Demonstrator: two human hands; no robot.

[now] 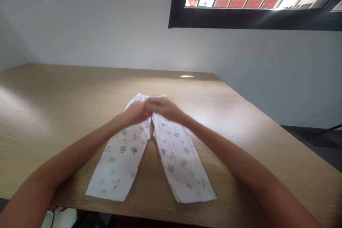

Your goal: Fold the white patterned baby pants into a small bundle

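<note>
A small pair of white trousers (pixel 180 156) with a print of little animals and pastel spots lies flat on the wooden table. Its waist points away from me and its two legs spread toward me, with a narrow opening at the crotch. Over the upper part, just above the crotch, my left hand (pixel 137 111) and my right hand (pixel 166 108) meet. The right fingers overlap the left ones. Both hands are slightly blurred, and their fingertips are hidden, so I cannot see whether they grip any cloth.
The table (pixel 66 96) reaches back to a pale wall (pixel 107 21), and its right edge slants toward me. A dark-framed window (pixel 253 17) with bars is at the upper right. Below the near edge at the left are partly visible dark and white items.
</note>
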